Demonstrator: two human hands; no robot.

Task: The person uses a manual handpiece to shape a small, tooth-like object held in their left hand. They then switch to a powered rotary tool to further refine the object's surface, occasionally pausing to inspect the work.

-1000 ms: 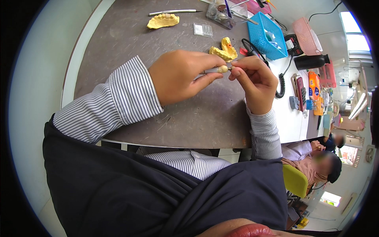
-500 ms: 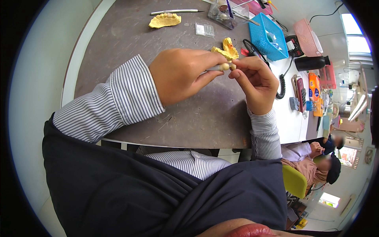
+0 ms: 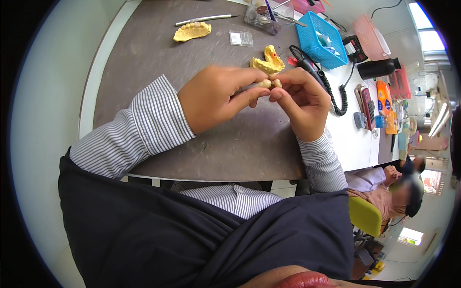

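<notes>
Just beyond the left hand (image 3: 207,100) and right hand (image 3: 309,106), a jagged yellow tooth model (image 3: 262,65) is lying; far right, a blue mesh basket (image 3: 329,59) is standing. Left fingers are pinching a cream-tipped rod (image 3: 263,84), right fingers gripping a small rounded piece (image 3: 277,83) beside it, over the scratched brown table (image 3: 230,156).

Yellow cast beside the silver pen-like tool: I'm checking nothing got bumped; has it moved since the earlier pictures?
No. Against the clear flat case, the yellow cast has kept its place; both shifted slightly left and down together with the view.
</notes>
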